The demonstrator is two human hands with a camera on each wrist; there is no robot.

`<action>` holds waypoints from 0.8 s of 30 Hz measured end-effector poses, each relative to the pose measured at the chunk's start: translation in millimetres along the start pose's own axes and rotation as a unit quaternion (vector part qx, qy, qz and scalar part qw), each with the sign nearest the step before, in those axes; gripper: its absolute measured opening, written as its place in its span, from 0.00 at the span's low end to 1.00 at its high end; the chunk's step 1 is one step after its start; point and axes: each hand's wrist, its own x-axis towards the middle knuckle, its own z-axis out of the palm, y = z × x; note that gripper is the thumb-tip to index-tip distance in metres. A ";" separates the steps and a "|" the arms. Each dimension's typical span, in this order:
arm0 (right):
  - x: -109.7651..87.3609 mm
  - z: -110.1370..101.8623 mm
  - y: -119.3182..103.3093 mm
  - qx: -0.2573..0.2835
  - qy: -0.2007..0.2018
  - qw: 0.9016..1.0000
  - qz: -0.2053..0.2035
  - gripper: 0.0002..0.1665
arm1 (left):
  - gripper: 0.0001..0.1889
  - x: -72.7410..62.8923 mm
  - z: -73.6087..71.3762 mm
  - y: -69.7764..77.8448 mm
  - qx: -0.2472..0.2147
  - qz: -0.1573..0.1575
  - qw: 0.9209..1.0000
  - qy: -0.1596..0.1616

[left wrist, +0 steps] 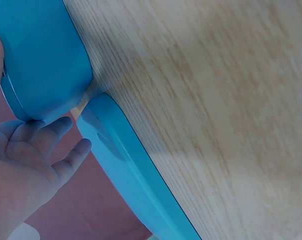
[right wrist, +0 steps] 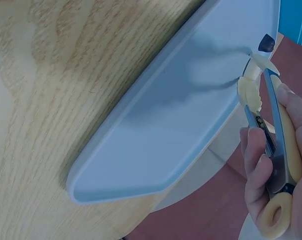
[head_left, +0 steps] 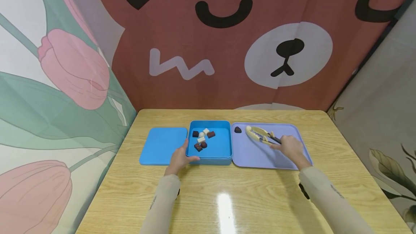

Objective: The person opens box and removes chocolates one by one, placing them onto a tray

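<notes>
My left hand [head_left: 179,158] holds the front left corner of a blue box [head_left: 217,151], thumb along the front and fingers at the left side. Inside the box lie several dark and white chocolate pieces [head_left: 201,140]. My right hand [head_left: 290,148] grips cream-coloured tongs [head_left: 255,134] above a lilac tray [head_left: 250,158]. A pale piece [right wrist: 252,70] appears between the tong heads, partly hidden by them. Just left of the tong tips, a dark chocolate piece [head_left: 238,130] sits in the tray's far left corner.
Beside the box on the left, a flat blue lid [head_left: 162,146] lies on the wooden table [head_left: 208,190]. The tray adjoins the box on its right. Behind the table's far edge hangs a printed cloth [head_left: 182,93].
</notes>
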 end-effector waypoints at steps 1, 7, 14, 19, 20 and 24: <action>-0.1 -0.8 -0.8 0.001 -0.002 1.000 0.001 0.32 | 0.54 -0.1 0.0 0.0 0.000 -0.001 1.000 0.000; -2.0 -2.8 -5.5 -0.001 -0.003 1.000 0.011 0.33 | 0.54 -2.1 -1.1 1.4 0.002 -0.001 1.000 0.000; -1.3 -1.7 -0.8 0.005 -0.017 1.000 0.011 0.32 | 0.54 -2.9 -1.8 2.9 -0.004 -0.001 1.000 -0.004; -3.5 -2.1 0.8 0.015 -0.020 1.000 0.011 0.33 | 0.53 -2.8 -2.8 3.3 -0.003 0.003 1.000 -0.001; -3.7 -1.9 1.3 0.018 -0.020 1.000 0.012 0.32 | 0.53 -2.9 -2.8 3.3 -0.002 0.004 1.000 0.000; -4.2 -2.3 4.3 0.028 -0.018 0.999 0.011 0.32 | 0.53 -2.9 -2.6 3.2 0.000 0.005 1.000 0.004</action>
